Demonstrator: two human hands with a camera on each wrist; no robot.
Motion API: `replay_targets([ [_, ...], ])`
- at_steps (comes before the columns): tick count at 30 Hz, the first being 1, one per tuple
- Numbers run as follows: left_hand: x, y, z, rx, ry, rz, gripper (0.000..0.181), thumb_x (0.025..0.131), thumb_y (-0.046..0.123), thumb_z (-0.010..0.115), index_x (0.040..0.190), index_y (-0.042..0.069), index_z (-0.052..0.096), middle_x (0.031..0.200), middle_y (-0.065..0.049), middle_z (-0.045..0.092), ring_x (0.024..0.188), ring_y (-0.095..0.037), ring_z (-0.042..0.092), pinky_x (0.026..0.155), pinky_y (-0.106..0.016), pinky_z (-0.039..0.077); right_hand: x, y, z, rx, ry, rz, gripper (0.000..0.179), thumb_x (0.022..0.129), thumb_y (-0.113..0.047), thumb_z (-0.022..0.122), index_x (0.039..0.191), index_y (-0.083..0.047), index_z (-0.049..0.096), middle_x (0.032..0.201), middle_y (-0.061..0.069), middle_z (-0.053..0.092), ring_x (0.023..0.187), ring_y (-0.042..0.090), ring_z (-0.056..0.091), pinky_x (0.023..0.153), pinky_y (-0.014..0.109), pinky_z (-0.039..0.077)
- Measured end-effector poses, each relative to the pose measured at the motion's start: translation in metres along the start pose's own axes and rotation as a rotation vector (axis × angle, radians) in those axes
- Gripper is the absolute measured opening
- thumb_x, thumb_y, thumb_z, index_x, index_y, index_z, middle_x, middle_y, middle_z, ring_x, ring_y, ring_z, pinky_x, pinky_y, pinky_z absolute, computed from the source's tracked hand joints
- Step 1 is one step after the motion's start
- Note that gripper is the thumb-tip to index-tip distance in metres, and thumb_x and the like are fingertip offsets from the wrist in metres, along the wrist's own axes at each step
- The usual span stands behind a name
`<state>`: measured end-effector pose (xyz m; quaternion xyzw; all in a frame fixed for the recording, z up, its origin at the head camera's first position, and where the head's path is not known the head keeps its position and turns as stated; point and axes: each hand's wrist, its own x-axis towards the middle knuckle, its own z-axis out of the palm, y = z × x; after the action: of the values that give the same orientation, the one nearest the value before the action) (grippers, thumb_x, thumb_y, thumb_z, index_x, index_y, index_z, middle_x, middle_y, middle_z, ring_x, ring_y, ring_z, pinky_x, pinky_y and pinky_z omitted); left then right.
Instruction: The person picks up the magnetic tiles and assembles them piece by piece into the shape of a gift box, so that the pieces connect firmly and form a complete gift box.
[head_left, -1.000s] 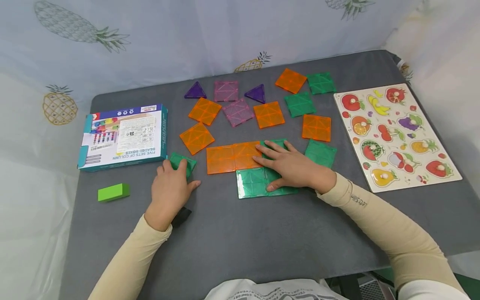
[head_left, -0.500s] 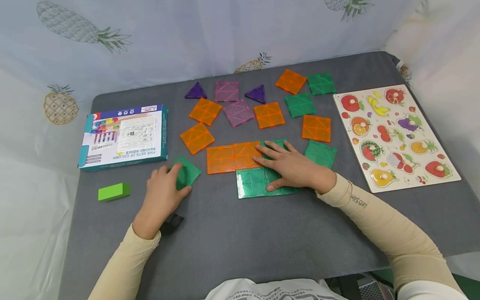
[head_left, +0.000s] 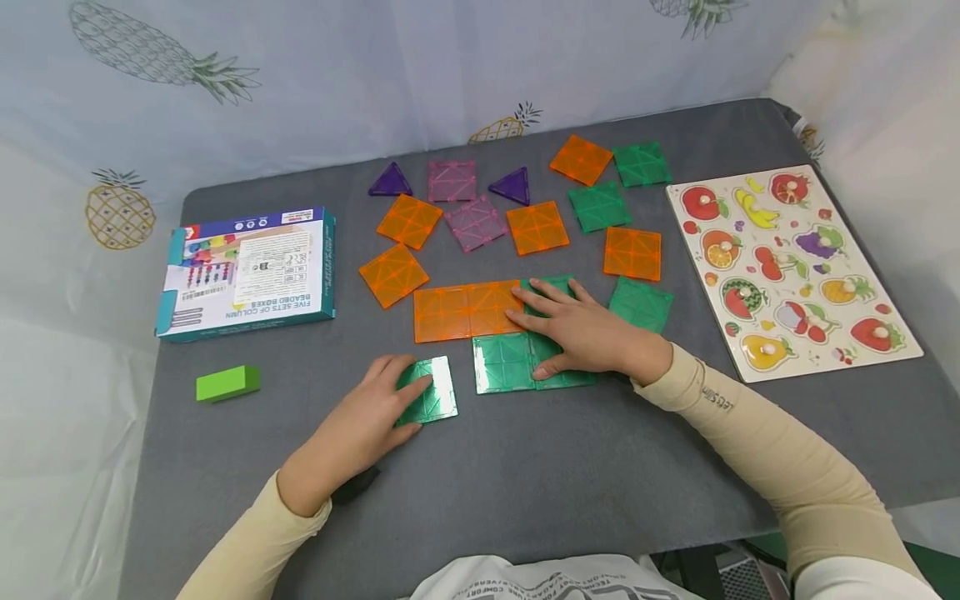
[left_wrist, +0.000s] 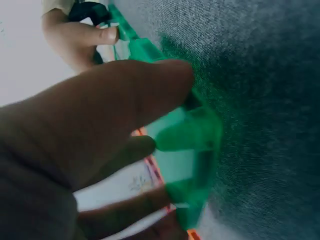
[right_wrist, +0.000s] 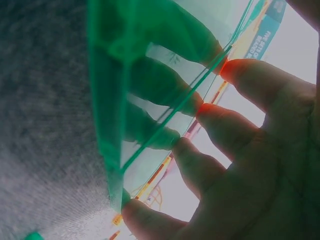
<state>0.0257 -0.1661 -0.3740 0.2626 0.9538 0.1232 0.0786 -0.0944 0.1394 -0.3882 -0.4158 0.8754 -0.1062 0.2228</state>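
Note:
My left hand (head_left: pixel 356 429) pinches a translucent green square magnetic tile (head_left: pixel 440 390) by its left side, just left of the joined tiles. In the left wrist view the thumb (left_wrist: pixel 165 82) lies on the near face of that tile (left_wrist: pixel 185 165), with other fingers beyond it. My right hand (head_left: pixel 592 335) rests with spread fingers on the assembled block. Two orange square tiles (head_left: pixel 441 315) sit edge to edge there, beside a green tile partly hidden under the fingers. Below them lie a green tile (head_left: pixel 501 364) and another mostly covered by the right thumb and palm.
Loose orange tiles (head_left: pixel 393 276), green tiles (head_left: pixel 641 305), pink tiles (head_left: pixel 476 223) and purple triangles (head_left: pixel 390 181) lie behind and around the block. A beaded-boxes carton (head_left: pixel 243 275) and a lime-green block (head_left: pixel 227 384) are at left. A fruit puzzle board (head_left: pixel 795 267) lies at right.
My left hand has carried the green tile from beside the carton rightward and toward the body, and the tile has turned to lie flatter. The right hand has stayed on the joined tiles.

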Motion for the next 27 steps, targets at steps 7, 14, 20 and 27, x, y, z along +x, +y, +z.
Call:
replay_targets([
  [7, 0.025, 0.0, 0.003, 0.024, 0.011, 0.088, 0.056, 0.076, 0.022, 0.082, 0.126, 0.005, 0.063, 0.135, -0.021, 0.049, 0.123, -0.036, 0.044, 0.095, -0.042, 0.05, 0.0, 0.001, 0.002, -0.005, -0.012, 0.01, 0.09, 0.08, -0.059, 0.063, 0.153, -0.024, 0.022, 0.163, 0.003, 0.008, 0.15, 0.029, 0.0, 0.114, 0.067, 0.006],
  [14, 0.039, 0.0, 0.01, 0.008, 0.027, 0.111, 0.053, 0.077, 0.025, 0.081, 0.123, 0.004, 0.064, 0.138, -0.019, 0.05, 0.128, -0.035, 0.044, 0.101, -0.043, 0.046, -0.001, 0.002, 0.001, 0.003, -0.01, 0.003, 0.088, 0.081, -0.06, 0.061, 0.153, -0.025, 0.024, 0.163, 0.003, 0.009, 0.15, 0.029, 0.001, 0.114, 0.066, 0.007],
  [20, 0.04, 0.001, 0.012, -0.032, -0.001, 0.061, 0.053, 0.079, 0.027, 0.079, 0.125, 0.005, 0.064, 0.147, -0.022, 0.042, 0.139, -0.041, 0.034, 0.106, -0.05, 0.04, -0.011, 0.029, -0.015, -0.05, 0.247, 0.099, 0.07, 0.087, -0.049, 0.065, 0.143, -0.011, 0.046, 0.151, 0.017, 0.038, 0.14, 0.038, 0.032, 0.11, 0.06, 0.028],
  [27, 0.038, 0.003, 0.013, -0.043, 0.0, 0.034, 0.052, 0.082, 0.029, 0.076, 0.127, 0.005, 0.063, 0.148, -0.023, 0.04, 0.139, -0.041, 0.034, 0.108, -0.049, 0.038, -0.031, 0.078, -0.044, -0.052, 0.294, 0.467, 0.067, 0.088, -0.041, 0.068, 0.138, -0.002, 0.047, 0.137, 0.027, 0.047, 0.122, 0.047, 0.042, 0.098, 0.063, 0.038],
])
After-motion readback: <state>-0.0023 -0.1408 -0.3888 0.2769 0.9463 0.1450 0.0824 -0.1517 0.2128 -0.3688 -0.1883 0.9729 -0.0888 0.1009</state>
